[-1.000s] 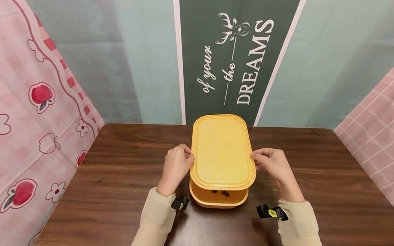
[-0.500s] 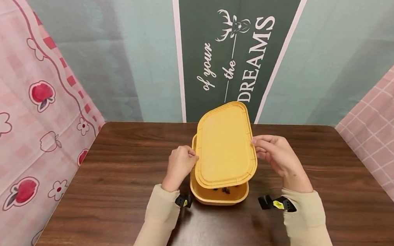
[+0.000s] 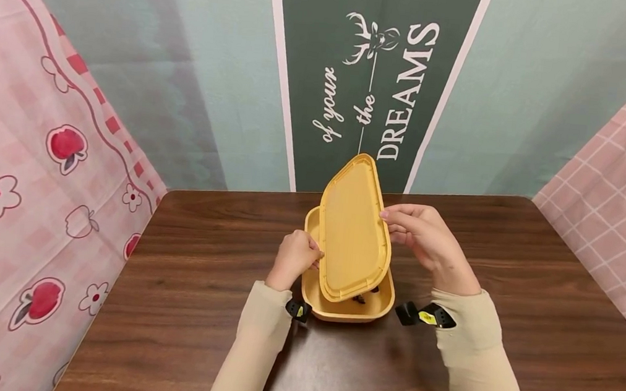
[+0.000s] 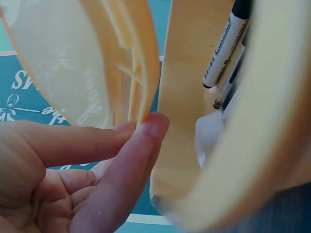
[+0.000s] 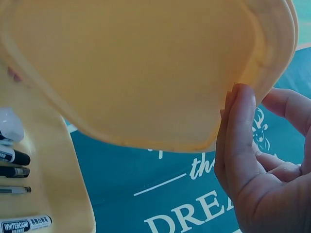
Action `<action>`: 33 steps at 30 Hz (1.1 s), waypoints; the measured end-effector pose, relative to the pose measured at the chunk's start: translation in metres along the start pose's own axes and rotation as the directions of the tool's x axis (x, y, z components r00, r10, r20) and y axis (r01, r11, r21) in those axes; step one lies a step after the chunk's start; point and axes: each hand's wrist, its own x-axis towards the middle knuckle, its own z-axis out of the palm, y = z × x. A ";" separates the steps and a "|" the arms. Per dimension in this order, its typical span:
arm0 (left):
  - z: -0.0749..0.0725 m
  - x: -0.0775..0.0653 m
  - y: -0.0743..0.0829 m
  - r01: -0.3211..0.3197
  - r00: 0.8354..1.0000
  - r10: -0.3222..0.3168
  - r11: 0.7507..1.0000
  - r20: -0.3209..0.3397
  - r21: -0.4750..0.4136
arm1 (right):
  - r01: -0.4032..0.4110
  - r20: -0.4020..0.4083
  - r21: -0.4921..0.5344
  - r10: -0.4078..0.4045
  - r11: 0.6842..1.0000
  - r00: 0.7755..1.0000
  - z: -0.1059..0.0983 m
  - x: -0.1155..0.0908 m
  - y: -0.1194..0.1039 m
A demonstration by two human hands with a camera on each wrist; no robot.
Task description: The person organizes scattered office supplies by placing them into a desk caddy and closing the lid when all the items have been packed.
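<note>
A yellow lid point(image 3: 350, 230) is tilted steeply above a matching yellow box point(image 3: 330, 315), its right side raised higher than its left. My left hand point(image 3: 294, 256) pinches the lid's left edge between thumb and fingertips, low over the box. On the opposite long edge, my right hand point(image 3: 421, 235) grips the lid with its thumb on the outside and fingers underneath. Inside the box lie a whiteboard marker point(image 5: 26, 224), several other pens, and a white object point(image 4: 209, 136) seen only in part. From the head view the lid hides most of these contents.
The box stands on a dark wooden table point(image 3: 194, 334). Behind the table's back edge hangs a green and pale blue cloth point(image 3: 309, 176) with white lettering. Pink patterned cloths hang at the left point(image 3: 39, 196) and right.
The lid has gone from nearly flat over the box to steeply tilted, its right side lifted. Both hands keep hold of it, the right one rising; more of the box's inside shows.
</note>
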 end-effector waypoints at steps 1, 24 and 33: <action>0.001 0.001 0.000 0.007 1.000 -0.007 1.000 0.010 0.006 | -0.001 0.002 -0.005 0.001 1.000 1.000 0.001 0.001 -0.001; -0.032 0.001 0.037 -0.041 0.998 0.038 0.997 0.044 0.062 | -0.004 -0.014 -0.047 0.003 0.999 1.000 0.007 0.003 -0.004; -0.053 0.018 0.092 -0.069 0.996 0.082 0.966 0.044 -0.248 | 0.001 -0.056 -0.200 -0.013 0.980 0.998 0.013 0.000 0.001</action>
